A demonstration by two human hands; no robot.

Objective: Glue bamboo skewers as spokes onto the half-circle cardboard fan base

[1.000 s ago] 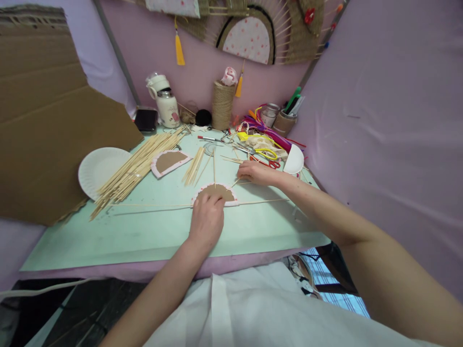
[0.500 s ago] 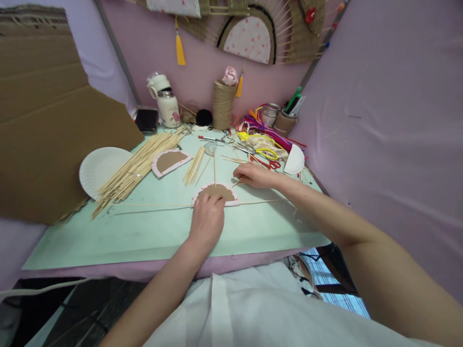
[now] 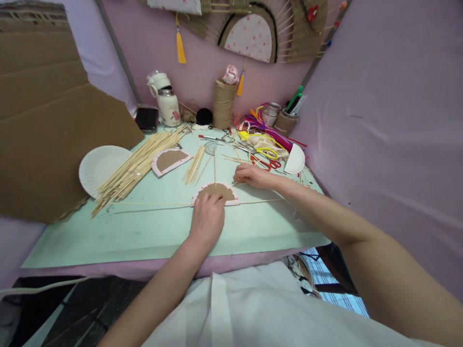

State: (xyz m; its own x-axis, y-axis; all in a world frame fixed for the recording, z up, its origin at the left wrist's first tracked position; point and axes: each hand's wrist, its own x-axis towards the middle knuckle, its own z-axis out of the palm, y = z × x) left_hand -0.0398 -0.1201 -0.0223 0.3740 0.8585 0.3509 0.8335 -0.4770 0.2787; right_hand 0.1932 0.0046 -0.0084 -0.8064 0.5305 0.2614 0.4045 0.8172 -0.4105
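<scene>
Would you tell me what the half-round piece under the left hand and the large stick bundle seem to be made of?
Half-round piece: apparently matte cardboard, judging by its brown face; its pale, red-dotted edging may be fabric. Stick bundle: probably unvarnished bamboo or wood, given its dull straw colour.

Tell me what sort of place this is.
Probably a craft corner: the table holds a bundle of thin sticks and a roll of twine, and the left hand rests on a half-round cardboard piece.

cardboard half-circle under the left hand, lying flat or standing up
Flat: the half-circle lies brown face up, left hand on top.
</scene>
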